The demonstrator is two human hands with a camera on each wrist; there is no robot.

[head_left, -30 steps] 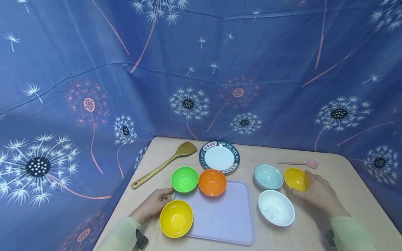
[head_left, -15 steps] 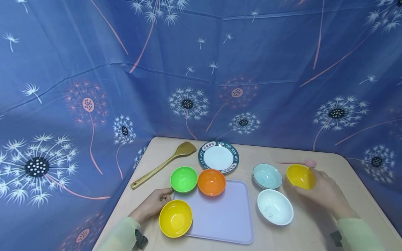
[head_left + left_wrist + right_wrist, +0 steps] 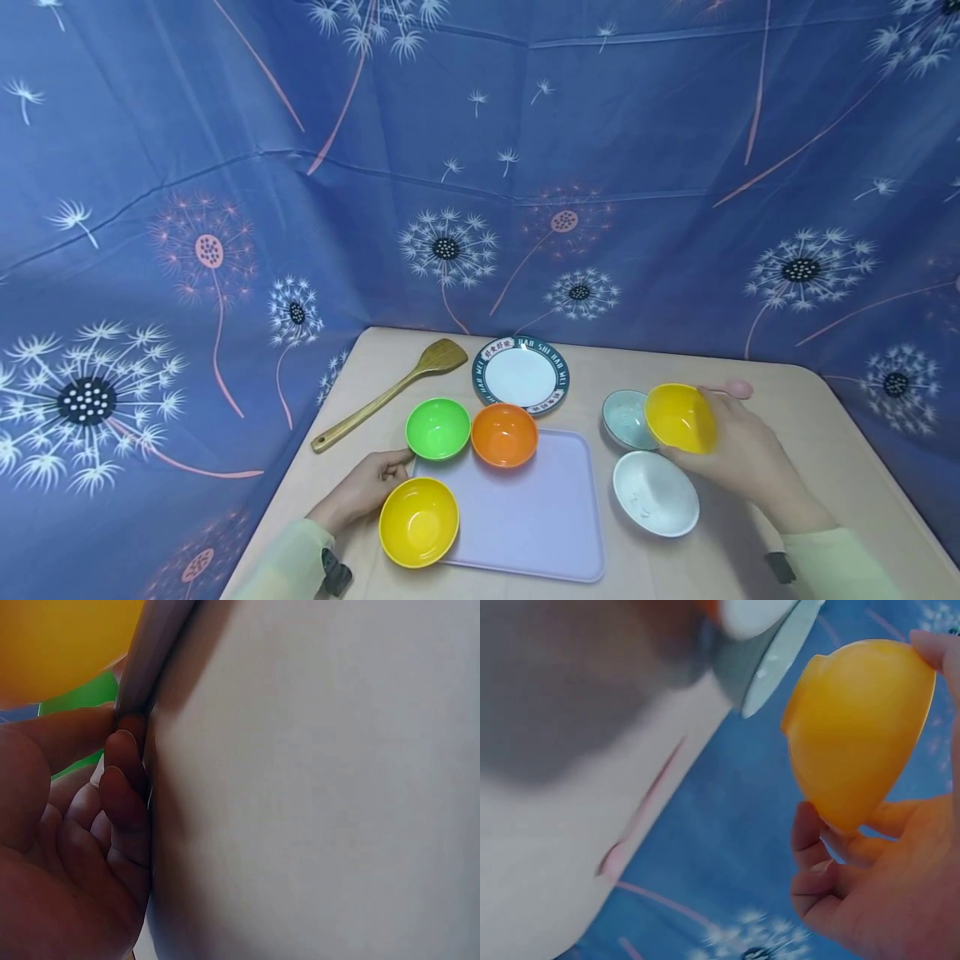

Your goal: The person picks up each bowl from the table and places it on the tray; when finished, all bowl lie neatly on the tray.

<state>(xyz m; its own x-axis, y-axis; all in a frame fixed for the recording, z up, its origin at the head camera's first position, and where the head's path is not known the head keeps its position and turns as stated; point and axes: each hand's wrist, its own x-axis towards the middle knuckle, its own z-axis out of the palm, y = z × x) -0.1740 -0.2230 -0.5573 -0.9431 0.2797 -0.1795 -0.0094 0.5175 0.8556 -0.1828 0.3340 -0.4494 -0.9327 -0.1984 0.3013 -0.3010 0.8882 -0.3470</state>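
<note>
My right hand [image 3: 746, 454] grips a small yellow bowl [image 3: 678, 419] by its side, tilted, overlapping the light blue bowl [image 3: 626, 419] in the head view. In the right wrist view the yellow bowl [image 3: 859, 727] is clear of the table, thumb at the rim and fingertips near the base. My left hand [image 3: 365, 490] pinches the left edge of the lilac tray [image 3: 532, 517]; in the left wrist view the tray's rim [image 3: 155, 656] runs between thumb and fingers. On the tray's left side sit a green bowl [image 3: 438, 429], an orange bowl [image 3: 504, 436] and a larger yellow bowl [image 3: 418, 523].
A white bowl [image 3: 656, 494] stands right of the tray, in front of the light blue one. Behind lie a green-rimmed plate [image 3: 521, 375] and a wooden spatula [image 3: 390, 396]. A pink spoon [image 3: 738, 388] lies near the back right, partly hidden. A blue patterned cloth [image 3: 480, 167] hangs behind the table.
My right hand first shifted slightly right with the small yellow bowl, then swung left, so the bowl now overlaps the light blue one. The left hand and tray stay put.
</note>
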